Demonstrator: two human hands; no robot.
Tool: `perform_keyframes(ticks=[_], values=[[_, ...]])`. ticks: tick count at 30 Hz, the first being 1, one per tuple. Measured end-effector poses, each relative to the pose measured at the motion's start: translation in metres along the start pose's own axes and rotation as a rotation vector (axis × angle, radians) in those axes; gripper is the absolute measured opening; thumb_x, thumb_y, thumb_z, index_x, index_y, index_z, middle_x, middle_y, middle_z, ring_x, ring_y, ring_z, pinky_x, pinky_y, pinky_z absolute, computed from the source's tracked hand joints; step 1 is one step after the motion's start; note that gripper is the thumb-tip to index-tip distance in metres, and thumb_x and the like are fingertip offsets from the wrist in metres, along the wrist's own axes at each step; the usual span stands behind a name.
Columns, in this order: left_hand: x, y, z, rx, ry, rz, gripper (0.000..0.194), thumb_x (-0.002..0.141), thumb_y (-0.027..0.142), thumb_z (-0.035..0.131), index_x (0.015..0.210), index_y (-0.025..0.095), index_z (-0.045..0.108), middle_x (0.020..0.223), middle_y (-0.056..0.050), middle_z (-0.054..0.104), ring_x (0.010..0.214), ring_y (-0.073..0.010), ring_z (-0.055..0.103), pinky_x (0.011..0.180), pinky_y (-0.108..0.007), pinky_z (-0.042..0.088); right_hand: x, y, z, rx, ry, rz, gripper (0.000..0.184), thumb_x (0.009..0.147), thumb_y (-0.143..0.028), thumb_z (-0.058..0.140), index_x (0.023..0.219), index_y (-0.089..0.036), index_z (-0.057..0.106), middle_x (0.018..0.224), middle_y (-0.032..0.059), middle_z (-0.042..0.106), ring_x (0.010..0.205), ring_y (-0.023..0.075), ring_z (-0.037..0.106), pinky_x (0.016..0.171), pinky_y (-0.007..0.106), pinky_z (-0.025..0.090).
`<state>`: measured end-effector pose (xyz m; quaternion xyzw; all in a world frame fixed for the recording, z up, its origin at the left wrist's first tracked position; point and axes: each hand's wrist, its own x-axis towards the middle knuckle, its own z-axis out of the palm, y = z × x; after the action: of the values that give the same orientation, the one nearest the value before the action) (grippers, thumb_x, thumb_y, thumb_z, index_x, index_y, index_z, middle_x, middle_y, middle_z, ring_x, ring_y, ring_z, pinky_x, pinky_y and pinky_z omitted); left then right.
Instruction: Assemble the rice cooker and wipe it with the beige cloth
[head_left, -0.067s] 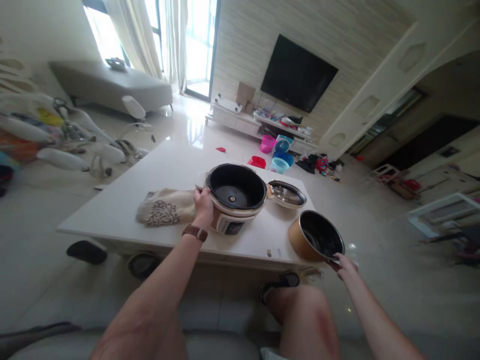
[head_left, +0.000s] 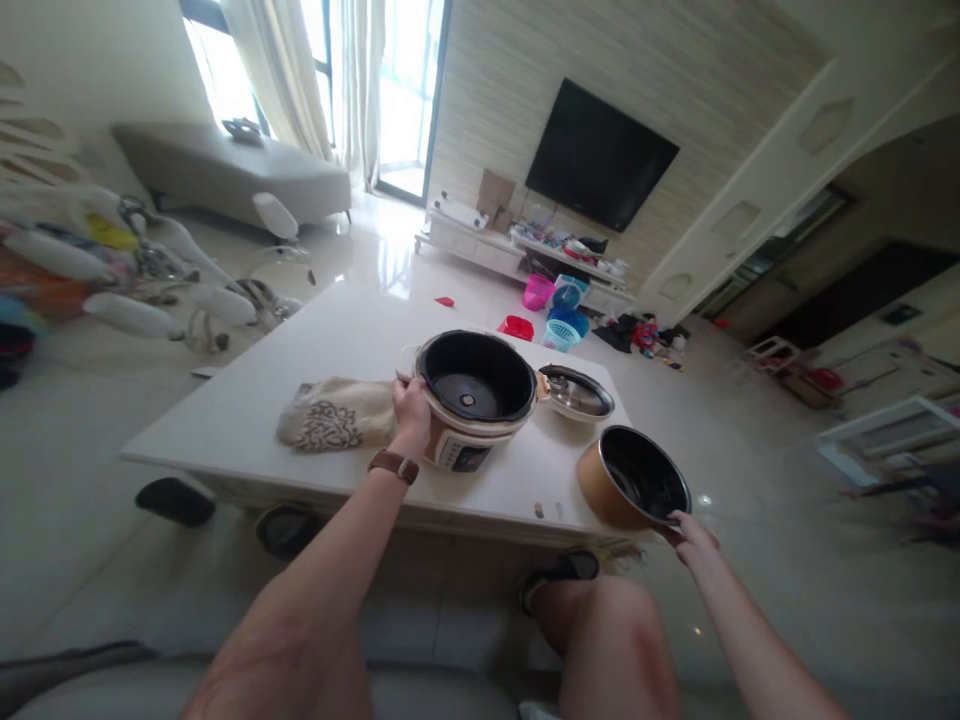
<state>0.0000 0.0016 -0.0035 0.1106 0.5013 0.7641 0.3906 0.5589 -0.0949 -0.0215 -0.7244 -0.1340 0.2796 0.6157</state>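
An open rice cooker [head_left: 471,400] stands on the white low table [head_left: 360,340], its dark heating well empty. My left hand [head_left: 411,410] grips the cooker's left rim. The copper-coloured inner pot [head_left: 631,488] sits tilted at the table's near right corner, and my right hand [head_left: 691,540] pinches its near rim. The cooker's hinged lid [head_left: 576,390] lies open to the right of the cooker. A beige patterned cloth [head_left: 336,414] lies just left of my left hand.
My bare knee [head_left: 600,625] is under the table's near edge, slippers [head_left: 174,502] on the floor beside it. Coloured baskets [head_left: 555,310] lie beyond the table before a TV stand [head_left: 517,250]. A drying rack with clutter [head_left: 120,270] stands at left.
The view has shifted slightly; both hands keep their holds on the cooker and the pot.
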Motion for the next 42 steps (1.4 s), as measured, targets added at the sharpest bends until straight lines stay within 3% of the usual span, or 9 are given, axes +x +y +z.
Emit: perform_keyframes(ticks=[5,13,15,19,24,28,33,38,42], values=[[0.005,-0.006,-0.001,-0.026,-0.027,-0.021,0.019,0.074,0.027,0.069,0.089,0.024,0.057,0.086,-0.001,0.059,0.081,-0.0193,0.057,0.077,-0.031,0.048,-0.003,-0.021,0.007,-0.035,0.147,0.01,0.038,0.049,0.001,0.074,0.073,-0.023,0.058,0.058,-0.0057,0.061,0.035,0.0175,0.055,0.043,0.039,0.066],[0.005,-0.007,0.0,-0.036,-0.019,-0.019,0.019,0.075,0.027,0.07,0.091,0.024,0.059,0.088,-0.002,0.064,0.085,-0.0204,0.061,0.081,-0.033,0.053,-0.027,-0.09,0.004,0.048,0.119,-0.08,0.034,0.05,0.005,0.073,0.067,-0.02,0.058,0.061,-0.0028,0.063,0.043,0.015,0.06,0.049,0.033,0.067],[0.005,-0.007,0.0,-0.038,-0.01,-0.024,0.019,0.075,0.027,0.07,0.091,0.024,0.06,0.089,-0.002,0.065,0.086,-0.0205,0.062,0.082,-0.033,0.053,-0.039,-0.112,0.011,0.058,0.067,-0.068,0.032,0.052,0.003,0.07,0.07,-0.021,0.059,0.07,-0.0004,0.067,0.051,0.0162,0.065,0.055,0.034,0.069],[0.006,-0.008,-0.001,-0.058,-0.023,-0.031,0.02,0.075,0.026,0.07,0.092,0.024,0.059,0.091,-0.003,0.064,0.088,-0.0209,0.062,0.083,-0.033,0.052,-0.068,-0.153,0.035,0.029,-0.188,-0.093,0.033,0.057,-0.002,0.065,0.081,-0.024,0.063,0.094,0.0065,0.075,0.081,0.0263,0.077,0.079,0.048,0.074],[0.006,-0.008,-0.002,-0.006,-0.041,-0.034,0.02,0.077,0.027,0.068,0.094,0.023,0.06,0.091,-0.003,0.064,0.087,-0.0199,0.061,0.085,-0.032,0.052,-0.1,-0.186,0.082,0.064,-0.314,-0.02,0.031,0.06,-0.001,0.062,0.084,-0.02,0.063,0.084,0.0064,0.072,0.076,0.022,0.075,0.068,0.034,0.072],[0.007,-0.007,-0.002,0.05,-0.034,-0.054,0.019,0.079,0.027,0.066,0.097,0.023,0.06,0.091,-0.002,0.064,0.09,-0.0203,0.062,0.088,-0.033,0.053,-0.128,-0.194,0.128,0.132,-0.42,-0.062,0.032,0.058,0.002,0.066,0.082,-0.019,0.061,0.081,0.0028,0.071,0.068,0.0169,0.07,0.059,0.027,0.068],[0.007,-0.006,-0.003,0.029,-0.039,-0.061,0.019,0.079,0.026,0.066,0.097,0.023,0.061,0.092,-0.003,0.065,0.091,-0.0211,0.064,0.087,-0.034,0.055,-0.18,-0.187,0.18,0.127,-0.434,-0.337,0.028,0.052,-0.004,0.074,0.069,-0.019,0.057,0.063,-0.0052,0.059,0.054,0.0099,0.057,0.045,0.019,0.051],[0.003,-0.002,-0.002,0.017,-0.037,-0.085,0.019,0.078,0.023,0.067,0.096,0.022,0.061,0.089,-0.002,0.066,0.086,-0.0205,0.065,0.084,-0.033,0.055,-0.221,-0.176,0.213,0.058,-0.588,-0.491,0.031,0.05,-0.021,0.08,0.059,-0.02,0.051,0.061,-0.0062,0.058,0.052,0.0099,0.053,0.044,0.021,0.044],[0.0,0.002,0.001,-0.005,-0.021,-0.086,0.014,0.081,0.02,0.064,0.095,0.021,0.06,0.086,-0.001,0.067,0.082,-0.0181,0.064,0.08,-0.031,0.055,-0.238,-0.169,0.234,0.04,-0.667,-0.497,0.034,0.048,-0.024,0.079,0.056,-0.021,0.046,0.06,-0.0067,0.056,0.052,0.0092,0.05,0.044,0.021,0.039]])
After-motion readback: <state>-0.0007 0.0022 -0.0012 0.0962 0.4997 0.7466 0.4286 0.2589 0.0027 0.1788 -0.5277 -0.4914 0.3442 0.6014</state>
